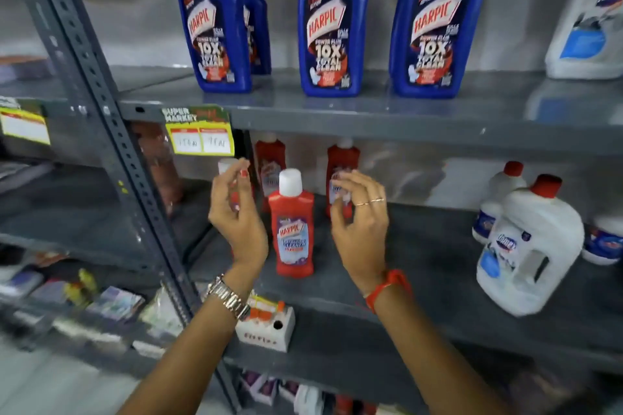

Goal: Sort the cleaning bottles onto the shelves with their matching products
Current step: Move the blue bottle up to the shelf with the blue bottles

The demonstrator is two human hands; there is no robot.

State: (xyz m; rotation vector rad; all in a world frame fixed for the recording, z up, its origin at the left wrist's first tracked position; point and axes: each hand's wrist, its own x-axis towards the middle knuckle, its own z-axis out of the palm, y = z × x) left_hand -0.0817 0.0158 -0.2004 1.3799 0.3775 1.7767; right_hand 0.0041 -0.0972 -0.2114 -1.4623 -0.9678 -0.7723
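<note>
A person's two hands hover on either side of a red Harpic bottle (294, 224) with a white cap, which stands upright on the middle shelf (421, 266) toward its left end, near the front edge; the left hand (236, 212), a metal watch (227, 296) on its wrist, is raised just left of the bottle with fingers loosely curled and apart, holding nothing; the right hand (360, 222), wearing two rings and a red wristband (387, 286), sits just right of it with fingers spread and slightly bent, also empty; neither hand touches the bottle; more red bottles (342, 158) stand behind it toward the back of the same shelf; at that shelf's right end a large white jug (529, 253) with a red cap stands near the front edge, smaller white bottles (499, 199) behind it; on the upper shelf (371, 111) blue Harpic bottles (332, 23) stand in a row, with a white jug at the far right; a yellow price tag (202, 135) hangs from that shelf's front edge at its left end, beside the grey upright post (94, 84)
</note>
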